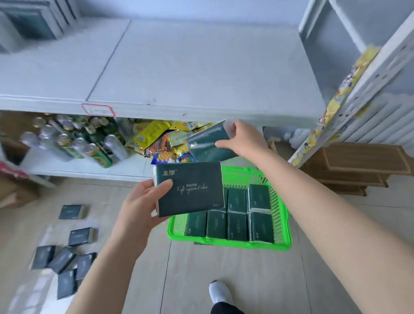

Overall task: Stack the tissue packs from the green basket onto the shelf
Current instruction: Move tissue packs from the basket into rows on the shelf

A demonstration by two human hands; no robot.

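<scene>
Left hand (141, 202) is gripping a dark green tissue pack (190, 188) by its left edge, thumb on the printed top face, fingers curling underneath; this pack is hovering over the near-left part of the green basket (228, 241), face up, gold lettering showing; right hand (242, 141) is gripping a second tissue pack (207, 142) by its right end, thumb below, fingers over the top; that pack is hanging tilted beyond the basket's far rim, clear of the first pack; more tissue packs (237, 217) are sitting inside the basket in two rows, standing on edge, touching one another; basket is resting on the tiled floor; the white shelf (173, 63) is running beyond the basket, its top board bare along the stretch behind the basket; blurred dark flat items (24, 22) are standing far left of the basket on that board, cannot tell what they are; cans (82, 141) and yellow snack bags (162, 139) are lying on the lower board, beyond and left of the basket; loose tissue packs (63, 258) are lying scattered on the floor well left of the basket; wooden boxes (358, 164) are sitting right of the basket; a white-socked foot (220, 291) is standing on the floor nearer than the basket.
</scene>
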